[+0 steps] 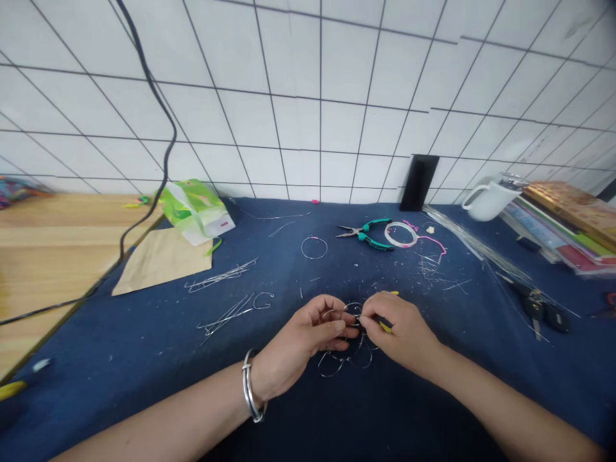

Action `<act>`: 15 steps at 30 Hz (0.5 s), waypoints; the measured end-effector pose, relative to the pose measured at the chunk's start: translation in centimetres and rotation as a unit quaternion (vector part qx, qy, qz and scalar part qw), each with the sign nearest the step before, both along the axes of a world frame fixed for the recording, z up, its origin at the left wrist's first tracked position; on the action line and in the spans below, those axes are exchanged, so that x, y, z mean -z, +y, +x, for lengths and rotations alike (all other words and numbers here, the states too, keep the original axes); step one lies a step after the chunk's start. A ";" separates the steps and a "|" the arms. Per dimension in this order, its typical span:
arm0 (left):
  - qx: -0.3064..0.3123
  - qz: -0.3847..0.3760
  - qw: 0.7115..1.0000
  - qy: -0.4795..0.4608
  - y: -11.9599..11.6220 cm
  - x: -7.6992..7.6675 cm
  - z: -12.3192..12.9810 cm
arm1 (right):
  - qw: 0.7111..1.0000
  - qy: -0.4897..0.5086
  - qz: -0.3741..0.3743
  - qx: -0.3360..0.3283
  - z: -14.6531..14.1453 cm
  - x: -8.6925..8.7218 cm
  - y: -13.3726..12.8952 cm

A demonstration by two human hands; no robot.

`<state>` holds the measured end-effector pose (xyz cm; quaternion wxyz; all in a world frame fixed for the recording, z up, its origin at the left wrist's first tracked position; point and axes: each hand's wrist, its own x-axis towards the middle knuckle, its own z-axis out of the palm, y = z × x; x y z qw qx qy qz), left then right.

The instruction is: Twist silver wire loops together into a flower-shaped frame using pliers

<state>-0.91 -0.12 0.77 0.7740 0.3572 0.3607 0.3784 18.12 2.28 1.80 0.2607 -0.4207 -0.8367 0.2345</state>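
Note:
Several joined loops of thin silvery wire, some with small pink bits at the joins, hang between my two hands. My left hand is closed on these wire loops, thumb against fingers, and a metal bangle circles its wrist. At the loops' upper right side, the fingertips of my right hand are pinched on the wire. A yellow and black handle shows beneath my right hand; most of it is hidden, and I cannot tell whether the hand touches it. Beyond my hands lies a single wire ring.
Teal-handled pliers lie beside a white coil with pink cord. Bent wire pieces are at left, long straight wires at right. A black phone-like slab, white mug, books and keys stand around.

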 end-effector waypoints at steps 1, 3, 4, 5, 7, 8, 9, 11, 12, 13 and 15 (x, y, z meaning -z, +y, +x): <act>0.004 0.009 1.000 0.018 0.0 0.0 0.0 | 1.000 0.000 0.009 -0.011 0.0 -0.1 0.0; 0.006 0.025 0.998 0.054 0.1 -0.1 -0.1 | 0.999 0.001 0.021 -0.033 0.0 -0.3 0.0; 0.004 0.030 0.997 0.068 0.1 -0.1 -0.1 | 0.999 0.004 0.025 -0.040 0.0 -0.4 0.0; 0.004 0.031 0.997 0.077 0.1 -0.1 0.0 | 0.999 0.008 0.027 -0.045 0.0 -0.5 0.0; -0.001 0.031 0.996 0.081 0.1 0.0 0.1 | 0.998 0.021 0.024 -0.051 0.0 -0.7 -0.1; -0.005 0.031 0.997 0.076 0.1 0.1 0.2 | 0.998 0.029 0.020 -0.052 0.0 -0.7 -0.1; -0.010 0.030 0.997 0.069 0.1 0.2 0.3 | 0.998 0.038 0.012 -0.052 -0.1 -0.7 -0.2; -0.017 0.024 0.998 0.051 0.1 0.4 0.4 | 0.997 0.053 -0.006 -0.049 -0.2 -0.7 -0.2; -0.018 0.020 0.999 0.042 0.0 0.5 0.5 | 0.997 0.060 -0.015 -0.048 -0.3 -0.7 -0.3; -0.016 0.016 0.999 0.030 0.0 0.7 0.5 | 0.996 0.068 -0.023 -0.048 -0.4 -0.7 -0.3; -0.012 0.012 1.000 0.008 -0.1 0.9 0.5 | 0.995 0.083 -0.029 -0.051 -0.6 -0.7 -0.4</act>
